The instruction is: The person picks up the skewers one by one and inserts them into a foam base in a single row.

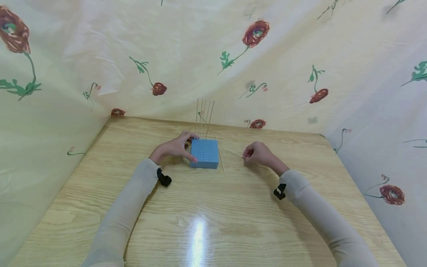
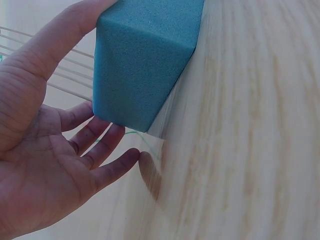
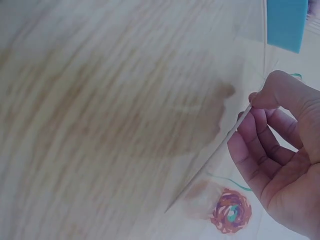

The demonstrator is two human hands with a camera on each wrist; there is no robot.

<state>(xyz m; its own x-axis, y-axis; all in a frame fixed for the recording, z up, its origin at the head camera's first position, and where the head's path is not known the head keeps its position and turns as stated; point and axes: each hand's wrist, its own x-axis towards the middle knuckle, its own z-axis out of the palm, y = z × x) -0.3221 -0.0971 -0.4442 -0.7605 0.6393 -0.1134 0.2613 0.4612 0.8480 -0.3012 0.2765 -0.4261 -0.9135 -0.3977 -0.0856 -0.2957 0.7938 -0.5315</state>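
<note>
A blue foam block [image 1: 204, 152] with rows of small holes in its top lies on the wooden table. Several thin skewers [image 1: 210, 118] stand upright along its far edge, some leaning a little. My left hand [image 1: 175, 147] grips the block from the left, thumb at the near corner and fingers at the far side. To the right of the block, my right hand [image 1: 261, 154] pinches a thin wooden skewer [image 3: 201, 170] between thumb and fingers. The held skewer slants just above the table, and one pointed end shows in the right wrist view.
A loose skewer [image 1: 222, 163] lies on the table [image 1: 160, 222] close along the block's right side. Behind and beside the table hangs a flower-printed sheet [image 1: 193, 48]. Black straps with small cameras [image 1: 164, 178] sit on both wrists.
</note>
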